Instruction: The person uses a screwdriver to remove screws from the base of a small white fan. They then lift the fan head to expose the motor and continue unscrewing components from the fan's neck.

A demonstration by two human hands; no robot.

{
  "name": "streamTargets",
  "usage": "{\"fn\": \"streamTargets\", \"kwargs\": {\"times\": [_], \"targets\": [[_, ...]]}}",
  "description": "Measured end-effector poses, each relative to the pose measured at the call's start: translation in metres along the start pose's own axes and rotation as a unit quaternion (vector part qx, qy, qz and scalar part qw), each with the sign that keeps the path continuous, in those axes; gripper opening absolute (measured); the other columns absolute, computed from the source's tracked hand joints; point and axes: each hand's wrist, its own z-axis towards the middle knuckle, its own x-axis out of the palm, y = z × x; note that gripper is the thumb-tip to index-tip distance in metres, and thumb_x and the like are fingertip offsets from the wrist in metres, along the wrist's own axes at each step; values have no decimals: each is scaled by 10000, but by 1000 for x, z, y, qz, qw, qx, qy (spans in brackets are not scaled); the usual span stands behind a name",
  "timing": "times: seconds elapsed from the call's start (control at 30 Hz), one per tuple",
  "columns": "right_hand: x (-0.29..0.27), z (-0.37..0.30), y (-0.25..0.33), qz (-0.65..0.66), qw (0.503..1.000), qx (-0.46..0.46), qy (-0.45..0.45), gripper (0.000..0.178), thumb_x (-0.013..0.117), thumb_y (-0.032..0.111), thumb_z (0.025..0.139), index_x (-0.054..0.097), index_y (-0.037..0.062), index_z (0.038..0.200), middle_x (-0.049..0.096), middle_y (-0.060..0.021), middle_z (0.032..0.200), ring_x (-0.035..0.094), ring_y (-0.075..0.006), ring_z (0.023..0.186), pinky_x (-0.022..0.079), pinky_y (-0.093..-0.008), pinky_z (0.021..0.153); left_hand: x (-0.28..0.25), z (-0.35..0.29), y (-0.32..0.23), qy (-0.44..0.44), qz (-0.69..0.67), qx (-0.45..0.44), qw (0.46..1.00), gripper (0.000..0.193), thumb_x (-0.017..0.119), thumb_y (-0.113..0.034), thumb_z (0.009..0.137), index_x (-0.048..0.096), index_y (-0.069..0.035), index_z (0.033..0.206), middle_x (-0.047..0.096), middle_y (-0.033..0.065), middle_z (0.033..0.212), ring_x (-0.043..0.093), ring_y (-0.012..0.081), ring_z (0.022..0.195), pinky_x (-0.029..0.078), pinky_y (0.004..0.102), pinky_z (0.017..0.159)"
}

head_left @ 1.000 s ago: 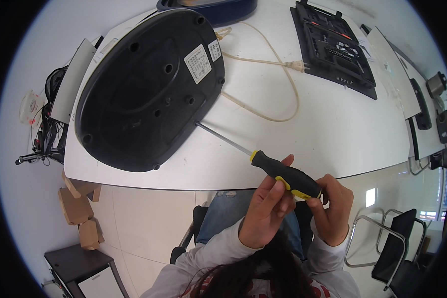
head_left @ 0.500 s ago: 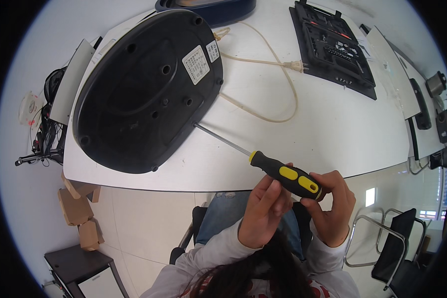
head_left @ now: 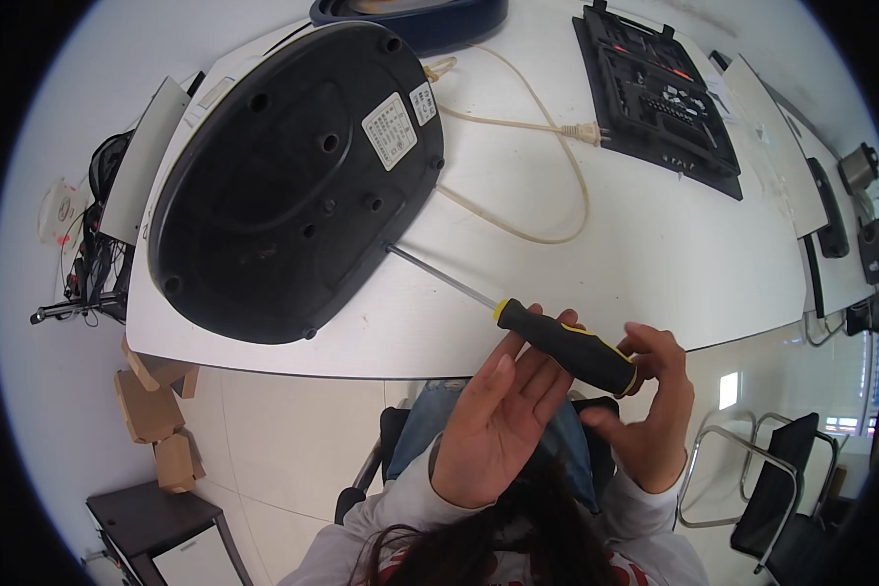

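Observation:
A screwdriver (head_left: 566,344) with a black and yellow handle slants up to the left. Its tip is in a hole near the right edge of a black oval appliance base (head_left: 264,215), which lies underside up. My left hand (head_left: 493,430) is palm up, its outstretched fingers under the handle and its thumb apart. At the butt of the handle, my right hand (head_left: 654,420) has its curved fingers against the end, the thumb well away. Neither hand closes round the handle. Whether a screw sits at the tip is hidden.
A pale power cord with a plug (head_left: 584,133) loops over the white table (head_left: 654,264). Farther back stand a dark blue rounded part (head_left: 430,27) and a black tool case (head_left: 664,98), its lid open. Cardboard boxes (head_left: 151,405) and a chair (head_left: 776,479) are beyond the table edge.
The screwdriver handle has turned about its axis, so its yellow patches face away. My left hand has opened out below it, and my right thumb has come off the handle.

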Motion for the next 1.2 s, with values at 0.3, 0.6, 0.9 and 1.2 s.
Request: {"fn": "streamTargets", "kwargs": {"times": [0.3,0.6,0.9,1.2], "targets": [[-6,-1,4,-37,997,-53,32,431,719,-23,668,560,26,1066,579,-115,942,610,-211,719,509,-263,569,-8,-2,1,34,-78,-1,996,537,257,-247,928,143,-38,1410,122,164,1474,187,275,1354,170,407,1110],[0,-9,-2,-10,999,6,43,477,707,57,721,494,31,1148,577,-122,881,593,-208,653,497,-270,569,-5,-1,8,38,-63,-20,997,600,273,-325,909,122,-39,1415,121,159,1477,161,288,1360,161,424,1100],[-1,-8,-3,-39,997,-42,60,438,711,62,706,497,29,1088,590,-123,869,620,-242,675,516,-269,568,-5,-1,4,60,-47,11,997,596,243,-337,913,114,-47,1417,129,159,1474,160,284,1361,141,402,1108],[0,-6,-3,-65,996,-7,58,339,726,167,727,539,3,958,588,-97,695,557,-207,519,438,-250,476,-7,0,8,49,-52,0,997,593,248,-320,910,118,-40,1416,128,169,1473,152,311,1361,154,425,1106]]}}
